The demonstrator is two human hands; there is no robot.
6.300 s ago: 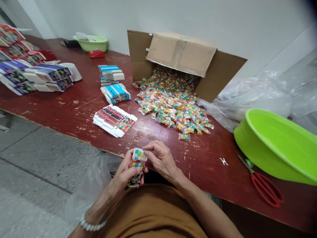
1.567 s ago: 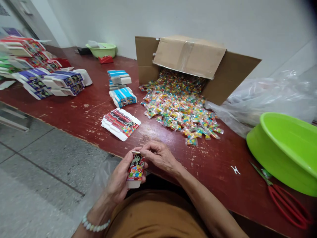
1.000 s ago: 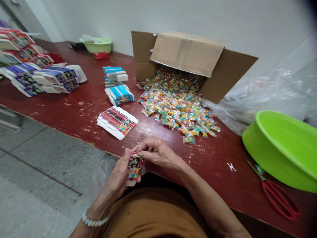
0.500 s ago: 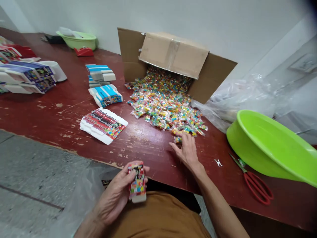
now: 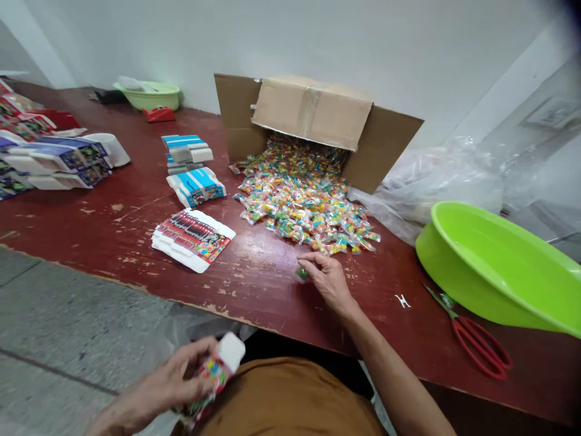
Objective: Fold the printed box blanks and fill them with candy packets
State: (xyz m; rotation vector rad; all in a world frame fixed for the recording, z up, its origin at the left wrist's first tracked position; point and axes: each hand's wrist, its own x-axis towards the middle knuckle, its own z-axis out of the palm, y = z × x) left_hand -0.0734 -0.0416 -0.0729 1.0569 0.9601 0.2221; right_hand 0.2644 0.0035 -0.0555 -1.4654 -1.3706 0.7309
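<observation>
My left hand (image 5: 181,378) is closed around a small printed candy box (image 5: 215,375), low in front of the brown shirt. A white end flap of the box sticks up and out. Over the table, my right hand (image 5: 327,280) pinches a small candy packet (image 5: 301,274) with green in it, blurred by motion. Just behind that hand lies a heap of clear candy packets (image 5: 308,206), spilling from a cardboard box (image 5: 313,112) tipped on its side. A fanned stack of flat red cartons (image 5: 195,237) lies to the left of the heap.
A green basin (image 5: 494,272) stands at right, with red-handled scissors (image 5: 481,345) and a white scrap (image 5: 402,301) near it. Blue cartons (image 5: 197,186) and purple cartons (image 5: 77,158) are stacked at left. Behind stand a pale green basin (image 5: 152,97) and a red tape dispenser (image 5: 158,114).
My right hand has drawn back from the heap toward the left with a packet in its fingers. My left hand has moved down and left, tilting the box so its white flap points up.
</observation>
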